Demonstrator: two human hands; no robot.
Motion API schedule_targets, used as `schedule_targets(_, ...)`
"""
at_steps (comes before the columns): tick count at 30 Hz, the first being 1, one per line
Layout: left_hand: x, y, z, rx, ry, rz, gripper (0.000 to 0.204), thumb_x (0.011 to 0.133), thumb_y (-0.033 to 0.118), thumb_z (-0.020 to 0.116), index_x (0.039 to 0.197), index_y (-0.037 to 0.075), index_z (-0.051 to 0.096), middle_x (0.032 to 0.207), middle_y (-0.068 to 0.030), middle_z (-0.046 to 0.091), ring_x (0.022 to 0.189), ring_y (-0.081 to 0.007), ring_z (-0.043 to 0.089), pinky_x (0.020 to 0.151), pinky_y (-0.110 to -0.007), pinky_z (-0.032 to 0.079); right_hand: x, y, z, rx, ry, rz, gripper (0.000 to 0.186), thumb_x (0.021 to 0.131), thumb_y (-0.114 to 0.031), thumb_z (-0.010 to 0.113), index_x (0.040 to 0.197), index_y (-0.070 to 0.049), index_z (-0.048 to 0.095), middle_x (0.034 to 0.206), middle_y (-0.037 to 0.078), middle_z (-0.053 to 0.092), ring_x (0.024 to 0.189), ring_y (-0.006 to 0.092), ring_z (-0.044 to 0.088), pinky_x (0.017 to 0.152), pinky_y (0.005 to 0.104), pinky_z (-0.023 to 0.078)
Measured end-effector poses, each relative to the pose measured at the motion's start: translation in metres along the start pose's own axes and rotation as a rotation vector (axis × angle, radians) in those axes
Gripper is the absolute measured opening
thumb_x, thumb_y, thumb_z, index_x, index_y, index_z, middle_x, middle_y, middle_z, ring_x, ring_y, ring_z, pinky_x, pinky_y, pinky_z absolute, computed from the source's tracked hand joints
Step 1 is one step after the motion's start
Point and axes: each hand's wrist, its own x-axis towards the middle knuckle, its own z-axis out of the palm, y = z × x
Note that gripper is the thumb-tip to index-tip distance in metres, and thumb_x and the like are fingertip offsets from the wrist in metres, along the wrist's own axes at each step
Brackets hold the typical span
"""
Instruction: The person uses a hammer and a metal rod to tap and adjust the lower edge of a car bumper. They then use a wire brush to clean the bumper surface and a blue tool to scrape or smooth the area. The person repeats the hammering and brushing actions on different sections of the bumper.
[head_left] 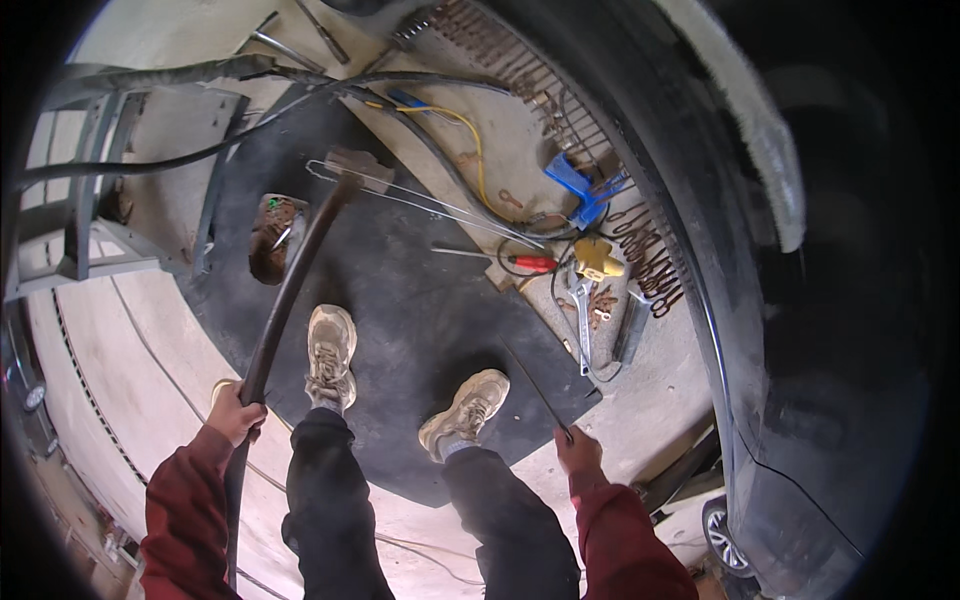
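Observation:
My left hand [238,415] is wrapped round the handle of a sledgehammer [307,260]. Its blocky head [362,171] is at the far side of the black mat [390,270], and the lower end of the handle runs back past my left forearm. In my closed right hand [580,452] is a thin dark metal rod [535,388], slanting away to the left over the mat's right edge. I cannot make out what kind of tool the rod is. Both my shoes stand on the mat between the hands.
An open container [265,262] of small items lies left of the hammer. To the right are a red-handled screwdriver [533,263], an adjustable wrench [583,325], a yellow tool [598,258], a blue tool [575,190] and rusty metal pieces [645,260]. Black cables [190,155] cross the far side.

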Motion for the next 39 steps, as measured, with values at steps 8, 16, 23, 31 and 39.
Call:
schedule_targets(8,0.103,-0.101,-0.023,0.381,0.16,-0.001,0.029,0.078,0.02,0.077,0.084,-0.004,0.061,0.061,-0.0096,0.06,0.052,-0.0189,0.064,0.046,-0.034,0.051,0.049,-0.07,0.021,0.024,0.067,-0.154,0.031,0.09,-0.038,0.058,0.081,-0.008,0.06,0.075,0.015,0.065,0.073,0.039,0.063,0.065,0.0501,0.048)
schedule_targets(16,0.205,-0.135,-0.043,1.109,-0.05,0.023,0.042,0.067,0.044,0.078,0.089,0.008,0.075,0.088,-0.0174,0.071,0.085,-0.0357,0.069,0.076,-0.044,0.055,0.125,-0.093,0.08,-0.149,-0.042,-0.567,0.024,0.091,-0.034,0.055,0.085,-0.012,0.063,0.081,0.01,0.065,0.08,0.0322,0.064,0.069,0.0473,0.05)
schedule_targets(23,0.247,-0.122,-0.03,1.294,0.246,-0.059,0.039,0.068,0.041,0.078,0.086,0.006,0.074,0.085,-0.017,0.069,0.082,-0.0301,0.068,0.07,-0.04,0.053,0.164,-0.103,0.071,-0.147,0.158,-0.808,0.029,0.09,-0.04,0.057,0.089,-0.012,0.066,0.084,0.008,0.063,0.079,0.0284,0.064,0.069,0.0437,0.052)
schedule_targets(31,0.282,-0.014,-0.047,1.1,0.273,0.27,0.033,0.082,0.037,0.067,0.081,0.004,0.067,0.07,-0.0084,0.062,0.061,-0.0214,0.058,0.053,-0.034,0.044,0.156,-0.101,-0.063,0.49,0.649,-0.551,0.026,0.091,-0.034,0.061,0.087,-0.008,0.066,0.082,0.012,0.064,0.073,0.0308,0.063,0.067,0.0404,0.05)
schedule_targets(39,0.084,0.201,0.041,0.251,0.357,1.137,0.032,0.095,0.034,0.058,0.083,0.004,0.057,0.052,0.0046,0.04,0.042,-0.003,0.037,0.04,-0.019,0.022,0.103,-0.134,-0.145,1.579,0.698,-0.327,0.041,0.102,-0.037,0.046,0.102,0.003,0.057,0.077,0.006,0.061,0.067,0.0109,0.058,0.058,0.0254,0.047)
